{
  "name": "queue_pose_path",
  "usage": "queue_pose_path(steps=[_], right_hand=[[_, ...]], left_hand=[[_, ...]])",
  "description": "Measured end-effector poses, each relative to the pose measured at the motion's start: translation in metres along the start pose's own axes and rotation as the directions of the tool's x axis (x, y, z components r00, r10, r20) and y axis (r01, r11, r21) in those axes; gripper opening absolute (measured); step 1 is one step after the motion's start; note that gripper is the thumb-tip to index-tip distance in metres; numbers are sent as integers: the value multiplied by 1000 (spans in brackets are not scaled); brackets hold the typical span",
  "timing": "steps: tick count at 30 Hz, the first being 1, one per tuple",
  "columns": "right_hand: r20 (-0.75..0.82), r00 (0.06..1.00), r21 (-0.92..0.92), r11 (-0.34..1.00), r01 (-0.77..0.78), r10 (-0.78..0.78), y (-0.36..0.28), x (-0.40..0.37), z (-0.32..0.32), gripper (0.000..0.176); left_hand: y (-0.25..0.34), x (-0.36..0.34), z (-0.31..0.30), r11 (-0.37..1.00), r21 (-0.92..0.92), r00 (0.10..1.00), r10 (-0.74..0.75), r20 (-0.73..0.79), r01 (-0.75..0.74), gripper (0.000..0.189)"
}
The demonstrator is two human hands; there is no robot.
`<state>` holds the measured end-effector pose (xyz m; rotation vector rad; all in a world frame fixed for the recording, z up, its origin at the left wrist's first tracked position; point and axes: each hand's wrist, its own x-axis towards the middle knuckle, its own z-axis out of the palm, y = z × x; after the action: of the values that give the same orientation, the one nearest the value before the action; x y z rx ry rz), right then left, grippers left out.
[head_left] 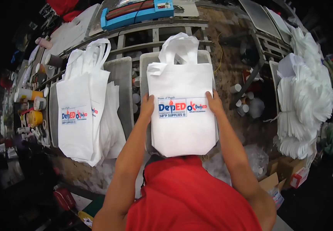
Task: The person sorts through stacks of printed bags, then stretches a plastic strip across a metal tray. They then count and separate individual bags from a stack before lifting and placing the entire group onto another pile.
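Before me is a white tote bag [184,134] with blue and red "DepED" and "OK DepED" print, its handles looped toward the far side. Beneath it shows the edge of a grey board [207,57]. My left hand [147,106] grips the bag's left edge, thumb on top. At its right edge my right hand [214,103] does likewise, the fingers partly hidden under the cloth. To the left lies a fanned pile of similar printed bags [76,134] on another grey board [121,73].
A large stack of white bags [303,104] rises on the right. Paint tubs [35,117] crowd the left side. A blue machine [137,14] sits at the back on a wooden slatted frame [155,34]. Cardboard boxes [286,169] are at lower right.
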<state>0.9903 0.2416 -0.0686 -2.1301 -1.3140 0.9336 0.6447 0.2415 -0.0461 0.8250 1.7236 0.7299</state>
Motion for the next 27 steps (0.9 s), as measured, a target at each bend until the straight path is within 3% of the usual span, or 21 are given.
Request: queue_pose_path(steps=[2, 4, 6, 7, 9, 10, 12, 13, 14, 16, 20, 23, 26, 27], right_hand=[[33, 999, 260, 966, -11, 2, 10, -28, -24, 81], [48, 998, 419, 906, -51, 34, 34, -74, -42, 84], [152, 967, 476, 842, -253, 205, 46, -123, -55, 79], [151, 965, 471, 842, -262, 216, 50, -137, -44, 79], [72, 997, 221, 975, -9, -7, 58, -156, -6, 75], [70, 997, 221, 975, -8, -8, 64, -153, -2, 75], [49, 998, 299, 954, 22, -38, 64, -145, -2, 70], [62, 997, 265, 964, 32, -50, 65, -145, -3, 68], [73, 996, 266, 964, 33, -54, 62, -149, -3, 68], [47, 992, 147, 983, 107, -115, 52, -150, 2, 66], [20, 990, 181, 974, 133, -139, 66, -144, 10, 66], [54, 993, 172, 980, 96, -106, 71, -141, 4, 69], [47, 994, 173, 981, 93, -102, 72, -145, -6, 74], [78, 997, 221, 975, -29, 12, 59, -156, -19, 76]], left_hand=[[-15, -30, -26, 986, -128, 992, 116, 43, -110, 72], [-57, -69, -44, 993, -25, 990, 114, 89, -112, 75], [-71, -117, -42, 994, -108, 992, 32, 120, -19, 82], [-88, -130, -29, 994, -107, 991, 23, 129, -10, 82], [-114, -145, -1, 972, 174, 986, 144, 88, -158, 85], [-114, -146, 2, 972, 174, 985, 146, 88, -159, 85], [-92, -152, 3, 995, 95, 999, 37, 1, -37, 88], [-125, -137, 1, 987, 35, 987, 160, -24, -159, 86], [-128, -137, -4, 988, 36, 987, 154, -35, -153, 86], [-127, -127, -9, 993, -110, 999, -39, 4, 39, 83], [-132, -117, -16, 997, 2, 995, -75, 69, 75, 81], [-126, -119, -17, 989, -34, 984, -140, 106, 144, 82], [-119, -130, -22, 986, -155, 986, -39, 163, 64, 81], [-117, -137, -25, 983, -174, 987, -29, 161, 57, 80]])
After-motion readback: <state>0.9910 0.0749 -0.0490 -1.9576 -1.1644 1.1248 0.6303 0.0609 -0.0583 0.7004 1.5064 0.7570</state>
